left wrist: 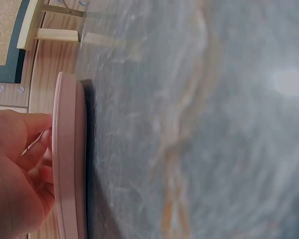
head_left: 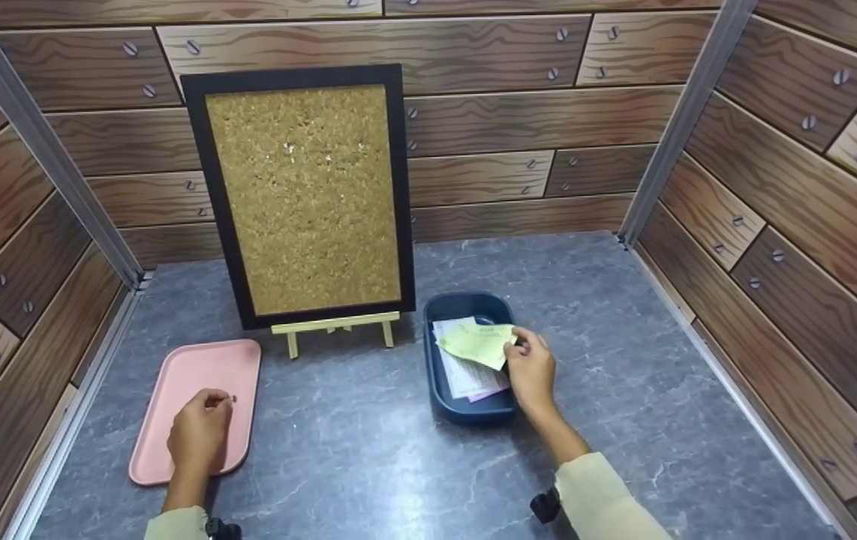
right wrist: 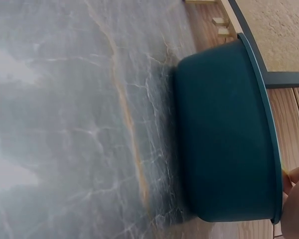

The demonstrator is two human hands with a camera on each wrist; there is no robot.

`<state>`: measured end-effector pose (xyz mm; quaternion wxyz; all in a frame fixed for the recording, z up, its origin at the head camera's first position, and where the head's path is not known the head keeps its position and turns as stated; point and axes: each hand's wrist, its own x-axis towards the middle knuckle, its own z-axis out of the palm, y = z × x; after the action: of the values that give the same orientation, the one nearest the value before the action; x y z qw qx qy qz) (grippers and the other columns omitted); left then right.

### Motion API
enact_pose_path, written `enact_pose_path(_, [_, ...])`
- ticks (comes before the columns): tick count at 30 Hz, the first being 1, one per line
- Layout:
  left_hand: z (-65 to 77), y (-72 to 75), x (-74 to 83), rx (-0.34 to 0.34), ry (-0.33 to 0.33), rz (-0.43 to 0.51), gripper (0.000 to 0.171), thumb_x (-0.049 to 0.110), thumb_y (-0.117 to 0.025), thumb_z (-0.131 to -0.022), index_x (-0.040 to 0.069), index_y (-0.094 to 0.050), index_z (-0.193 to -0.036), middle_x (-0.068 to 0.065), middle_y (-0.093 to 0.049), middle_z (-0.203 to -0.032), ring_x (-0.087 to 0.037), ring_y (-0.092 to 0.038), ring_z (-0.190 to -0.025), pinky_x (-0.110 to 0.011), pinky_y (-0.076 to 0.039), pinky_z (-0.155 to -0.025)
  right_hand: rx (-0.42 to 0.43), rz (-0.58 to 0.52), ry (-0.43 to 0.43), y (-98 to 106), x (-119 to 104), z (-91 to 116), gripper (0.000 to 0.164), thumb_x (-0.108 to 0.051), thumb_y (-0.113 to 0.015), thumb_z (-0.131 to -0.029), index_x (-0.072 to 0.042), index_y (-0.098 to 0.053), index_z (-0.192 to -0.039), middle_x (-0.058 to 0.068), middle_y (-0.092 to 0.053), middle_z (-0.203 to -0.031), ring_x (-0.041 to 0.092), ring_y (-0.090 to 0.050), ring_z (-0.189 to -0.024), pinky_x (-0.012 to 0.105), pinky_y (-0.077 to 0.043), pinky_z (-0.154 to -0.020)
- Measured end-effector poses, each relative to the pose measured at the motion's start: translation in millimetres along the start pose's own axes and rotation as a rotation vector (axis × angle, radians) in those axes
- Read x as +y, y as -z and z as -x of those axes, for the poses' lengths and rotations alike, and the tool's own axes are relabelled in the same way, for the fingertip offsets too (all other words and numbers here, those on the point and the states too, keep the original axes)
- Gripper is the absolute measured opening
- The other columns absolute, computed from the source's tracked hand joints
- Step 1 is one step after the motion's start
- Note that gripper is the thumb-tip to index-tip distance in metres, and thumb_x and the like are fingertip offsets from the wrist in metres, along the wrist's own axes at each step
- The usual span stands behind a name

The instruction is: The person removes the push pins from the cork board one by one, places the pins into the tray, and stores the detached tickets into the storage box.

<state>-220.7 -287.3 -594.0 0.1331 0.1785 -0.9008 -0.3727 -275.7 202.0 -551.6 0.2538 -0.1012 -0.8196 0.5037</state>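
My left hand is over the pink tray, its fingers curled. At its fingertips is a small dark object, seemingly pinched and too small to identify. In the left wrist view the tray's rim hides those fingertips. My right hand pinches a light green paper note by its right edge, above the dark blue bin. Under the note lie a white printed paper and a purple-pink paper. The bin's wall covers most of the papers and fingers in the right wrist view.
A cork board in a black frame leans on a small wooden easel at the back, between tray and bin. A few small pale marks show on the cork. Wood-patterned walls enclose the grey marbled table.
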Motion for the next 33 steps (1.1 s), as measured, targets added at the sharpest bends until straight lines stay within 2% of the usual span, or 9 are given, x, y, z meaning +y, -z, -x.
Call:
enact_pose_path(4, [-2.1, -0.7, -0.2, -0.012, 0.002, -0.008, 0.018, 0.021, -0.059, -0.096, 0.011, -0.071, -0.104, -0.014, -0.073, -0.108, -0.036, -0.068, -0.101, -0.051, -0.045, -0.077, -0.041, 0.038, 0.017, 1, -1, 6, 0.029, -0.002, -0.069, -0.087, 0.004, -0.071, -0.115, 0.018, -0.067, -0.102, 0.025, -0.066, -0.089, 0.025, -0.051, -0.073])
enact_pose_path(14, [-4.6, -2.3, 0.6, -0.051, -0.006, -0.037, 0.020, 0.021, -0.059, -0.096, 0.010, -0.071, -0.107, -0.016, -0.072, -0.110, -0.038, -0.067, -0.103, -0.054, -0.045, -0.080, -0.123, 0.042, 0.061, 8, -1, 24, 0.023, -0.004, -0.071, -0.088, 0.005, -0.072, -0.110, 0.016, -0.070, -0.098, 0.025, -0.068, -0.088, 0.026, -0.054, -0.073])
enact_pose_path(23, [1.9, 0.9, 0.3, -0.044, 0.009, -0.029, 0.023, 0.023, -0.058, -0.097, 0.011, -0.072, -0.110, -0.016, -0.072, -0.115, -0.039, -0.067, -0.107, -0.055, -0.045, -0.081, -0.211, 0.074, 0.072, 19, -5, 42, 0.021, -0.013, -0.069, -0.095, 0.000, -0.073, -0.111, 0.011, -0.072, -0.097, 0.022, -0.070, -0.086, 0.031, -0.056, -0.074])
enact_pose_path(27, [4.2, 2.5, 10.7, -0.005, -0.001, -0.021, 0.023, 0.025, -0.058, -0.097, 0.012, -0.072, -0.110, -0.014, -0.072, -0.116, -0.040, -0.066, -0.108, -0.056, -0.045, -0.081, -0.197, 0.075, 0.082, 26, -7, 47, 0.021, -0.014, -0.066, -0.097, -0.001, -0.073, -0.112, 0.009, -0.073, -0.098, 0.020, -0.070, -0.087, 0.030, -0.056, -0.075])
enact_pose_path(33, [15.7, 0.6, 36.9, 0.038, -0.045, 0.008, 0.023, 0.028, -0.059, -0.099, 0.013, -0.072, -0.112, -0.010, -0.071, -0.118, -0.037, -0.066, -0.111, -0.057, -0.045, -0.084, -0.169, 0.064, 0.089, 37, -12, 49, 0.021, -0.014, -0.064, -0.098, -0.002, -0.073, -0.113, 0.009, -0.073, -0.094, 0.017, -0.066, -0.083, 0.026, -0.053, -0.070])
